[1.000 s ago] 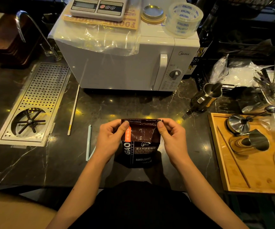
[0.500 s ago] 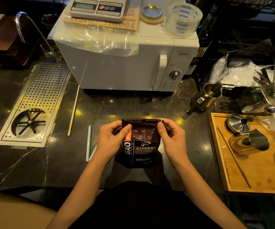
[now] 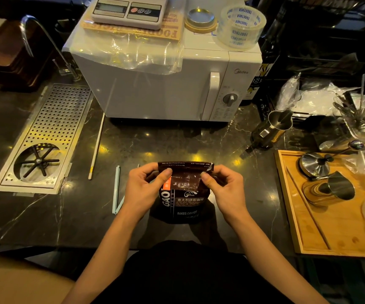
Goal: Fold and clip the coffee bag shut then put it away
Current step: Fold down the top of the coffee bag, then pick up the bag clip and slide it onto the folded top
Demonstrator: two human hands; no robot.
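A dark brown coffee bag point(image 3: 185, 198) with white lettering stands upright on the black marble counter, near its front edge. My left hand point(image 3: 143, 189) pinches the bag's top left corner, thumb on the front face. My right hand point(image 3: 224, 187) pinches the top right corner the same way. The top strip of the bag is bent over toward me between the two hands. A pale blue sealing clip point(image 3: 116, 189), a long thin open bar, lies on the counter just left of my left hand.
A white microwave point(image 3: 166, 84) stands behind the bag, with a scale and a tape roll on top. A perforated steel drain tray point(image 3: 45, 137) is set in the counter at left. A wooden tray point(image 3: 330, 216) with steel cups lies at right; a steel pitcher point(image 3: 271, 128) stands beyond it.
Both thumbs have slid down the front of the bag and the top strip has folded further toward me. The bag stays in place.
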